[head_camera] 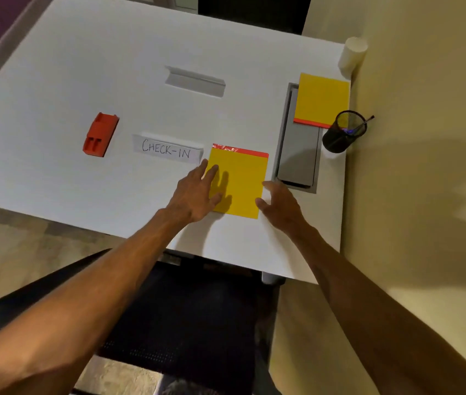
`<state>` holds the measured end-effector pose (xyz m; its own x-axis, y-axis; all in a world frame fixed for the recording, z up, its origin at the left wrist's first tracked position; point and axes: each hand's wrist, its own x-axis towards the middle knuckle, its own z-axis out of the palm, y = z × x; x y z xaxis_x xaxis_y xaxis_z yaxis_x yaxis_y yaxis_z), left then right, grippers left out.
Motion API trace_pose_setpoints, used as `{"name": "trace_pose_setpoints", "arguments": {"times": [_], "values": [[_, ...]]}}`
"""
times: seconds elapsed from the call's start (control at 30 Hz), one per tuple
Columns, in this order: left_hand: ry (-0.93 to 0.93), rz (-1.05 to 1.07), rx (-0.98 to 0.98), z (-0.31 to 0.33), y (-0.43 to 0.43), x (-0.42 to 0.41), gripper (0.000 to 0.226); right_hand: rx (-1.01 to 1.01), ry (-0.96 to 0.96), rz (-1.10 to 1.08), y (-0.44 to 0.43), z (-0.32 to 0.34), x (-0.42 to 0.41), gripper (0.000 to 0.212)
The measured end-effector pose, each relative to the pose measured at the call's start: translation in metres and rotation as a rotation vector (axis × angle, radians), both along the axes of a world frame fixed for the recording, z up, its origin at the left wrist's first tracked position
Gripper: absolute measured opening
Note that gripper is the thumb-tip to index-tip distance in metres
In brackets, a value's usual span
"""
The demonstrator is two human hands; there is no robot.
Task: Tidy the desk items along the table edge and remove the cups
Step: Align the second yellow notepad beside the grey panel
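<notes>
A yellow notepad point(243, 183) with a red top strip lies near the front of the white table point(83, 181). My left hand point(197, 192) rests flat on its left edge, fingers spread. At the pad's right edge sits my right hand point(278, 205), fingers apart, fingertips touching the edge. A second yellow notepad point(321, 99) lies at the far right. A white folded "CHECK-IN" sign point(167, 149) stands just left of the near pad. A white cup stack point(351, 54) stands at the far right corner.
A black mesh pen holder point(341, 132) with pens stands at the right edge. A grey cable hatch point(297, 155) is set into the table. A red stapler point(100, 135) lies at the left, a blank folded sign point(196, 81) farther back. A black chair point(191, 317) is below the front edge.
</notes>
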<state>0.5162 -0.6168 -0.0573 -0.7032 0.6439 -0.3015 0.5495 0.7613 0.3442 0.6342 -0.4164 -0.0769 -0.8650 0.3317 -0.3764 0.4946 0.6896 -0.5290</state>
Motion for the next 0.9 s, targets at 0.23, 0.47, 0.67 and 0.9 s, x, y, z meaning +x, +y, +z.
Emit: {"name": "trace_pose_setpoints", "arguments": {"times": [0.23,0.47,0.67,0.9], "values": [[-0.404,0.412,0.075,-0.043,0.016,-0.018,0.086,-0.25,-0.012,-0.345,-0.004,-0.038,-0.018,0.049],[-0.451,0.593,0.056,-0.065,0.022,-0.025,0.079,-0.476,-0.031,-0.655,-0.007,-0.053,-0.034,0.022],[-0.492,0.719,0.155,-0.071,0.024,-0.031,0.075,-0.554,-0.093,-0.819,-0.006,-0.061,-0.043,0.043],[-0.584,0.821,0.222,-0.081,0.017,-0.042,0.031,-0.599,-0.13,-0.914,-0.002,-0.068,-0.049,0.049]]}}
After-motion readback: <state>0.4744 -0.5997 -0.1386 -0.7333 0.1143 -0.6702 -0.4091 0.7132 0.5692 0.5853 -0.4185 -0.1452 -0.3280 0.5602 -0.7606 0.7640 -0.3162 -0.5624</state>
